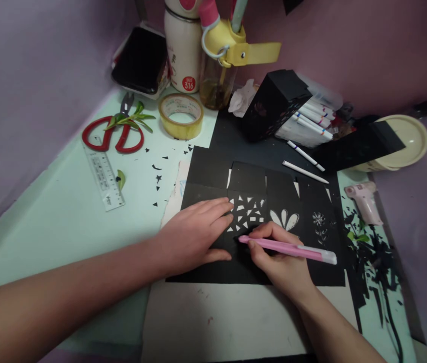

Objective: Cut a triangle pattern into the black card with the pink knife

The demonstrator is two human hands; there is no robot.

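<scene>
A sheet of black card (pixel 206 262) lies in front of me, with small angular cut-outs, a petal shape and a thin flower pattern showing white. My left hand (pixel 198 232) rests flat on its left part, fingers stretched beside the angular holes, holding nothing. In my right hand (pixel 279 252) is a pink pen-shaped craft knife (pixel 281 244), pinched near its front end and lying nearly level. Its tip touches or hovers just over the card below the angular holes; the blade itself is too small to make out. White paper (pixel 213 322) lies beneath the card.
Red-handled scissors (pixel 128 143), a clear ruler (pixel 105 176) and a tape roll (pixel 181 116) lie at left. Bottles (pixel 183 48), a black box (pixel 274 103) and white markers (pixel 306 171) stand or lie behind. A pink glue gun (pixel 365 201) and black scraps (pixel 376 257) are at right.
</scene>
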